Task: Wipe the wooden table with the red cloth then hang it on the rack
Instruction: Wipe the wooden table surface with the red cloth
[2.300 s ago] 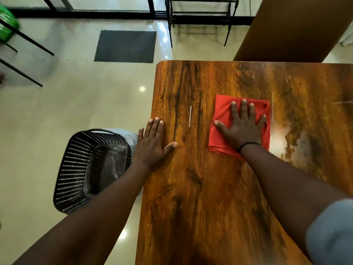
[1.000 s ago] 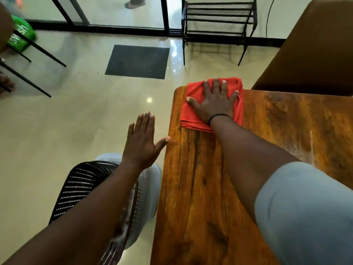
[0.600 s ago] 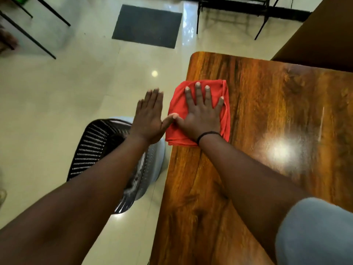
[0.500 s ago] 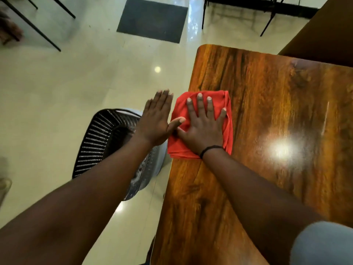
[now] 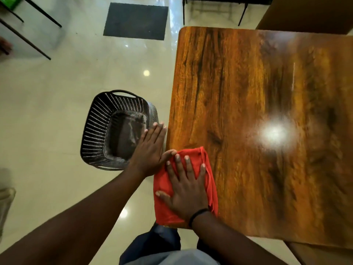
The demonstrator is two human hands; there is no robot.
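Red cloth (image 5: pixel 210 169) overhangs table (image 5: pixel 267 92) edge — right hand (image 5: pixel 188 190) flat.

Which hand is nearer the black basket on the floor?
Left. The left hand is held flat off the table's edge, overlapping the basket rim in view. The right hand presses the red cloth on the table, farther away.
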